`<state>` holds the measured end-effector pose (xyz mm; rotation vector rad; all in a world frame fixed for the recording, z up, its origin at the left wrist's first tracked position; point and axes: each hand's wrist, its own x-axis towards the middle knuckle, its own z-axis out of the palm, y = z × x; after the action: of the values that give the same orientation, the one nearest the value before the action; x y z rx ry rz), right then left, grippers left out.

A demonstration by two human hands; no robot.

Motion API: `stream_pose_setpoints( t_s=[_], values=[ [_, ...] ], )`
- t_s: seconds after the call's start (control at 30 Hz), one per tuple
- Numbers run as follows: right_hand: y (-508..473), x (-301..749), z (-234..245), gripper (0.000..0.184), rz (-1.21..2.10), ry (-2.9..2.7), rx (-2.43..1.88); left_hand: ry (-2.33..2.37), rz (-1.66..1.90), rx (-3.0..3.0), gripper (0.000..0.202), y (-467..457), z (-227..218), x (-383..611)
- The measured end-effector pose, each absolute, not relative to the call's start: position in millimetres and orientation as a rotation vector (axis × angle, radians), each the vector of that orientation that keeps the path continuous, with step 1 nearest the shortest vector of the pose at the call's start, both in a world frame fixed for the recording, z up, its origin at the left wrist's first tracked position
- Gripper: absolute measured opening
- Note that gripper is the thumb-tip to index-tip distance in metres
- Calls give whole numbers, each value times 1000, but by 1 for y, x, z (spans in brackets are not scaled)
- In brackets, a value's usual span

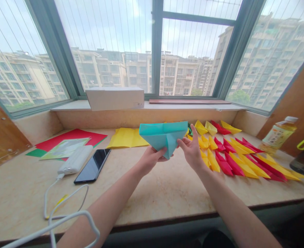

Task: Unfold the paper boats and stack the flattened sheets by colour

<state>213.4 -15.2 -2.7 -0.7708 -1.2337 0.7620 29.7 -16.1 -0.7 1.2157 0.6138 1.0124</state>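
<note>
A light blue sheet of folded paper (154,138) is held up above the counter, its broad edge at the top and a point at the bottom. My left hand (153,159) is closed on its lower left side, with the thumb in front and the fingers behind. My right hand (190,148) touches the right side of the paper with its thumb, the index finger raised; its other fingers are partly hidden behind. A creased yellow sheet (126,137) lies on the counter behind the blue paper.
Several folded yellow and red paper boats (230,163) fill the right side, near a drink bottle (279,134). At left lie red paper (72,134), a white power bank (76,159), a phone (93,166) and a cable (72,215). A white box (115,98) stands on the sill.
</note>
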Motion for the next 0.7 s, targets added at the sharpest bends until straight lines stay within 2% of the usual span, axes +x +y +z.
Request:
stream_pose_setpoints(
  t_s=[0.07, 0.23, 0.47, 0.7],
  values=[
    [-18, 211, -1, 82, 840, -1260, -764, 600, 1052, 1168, 44, -15, 0, 30],
    [-21, 203, -4, 49, 1042, -1544, -735, 556, 1069, 1078, 36, -13, -3, 29],
    [-19, 203, -13, 41, 1102, -1516, -756, 549, 1030, 1062, 39, -15, -8, 33],
    [-14, 203, -21, 39, 910, -1515, -837, 601, 1102, 1134, 50, -15, -13, 38]
  ],
)
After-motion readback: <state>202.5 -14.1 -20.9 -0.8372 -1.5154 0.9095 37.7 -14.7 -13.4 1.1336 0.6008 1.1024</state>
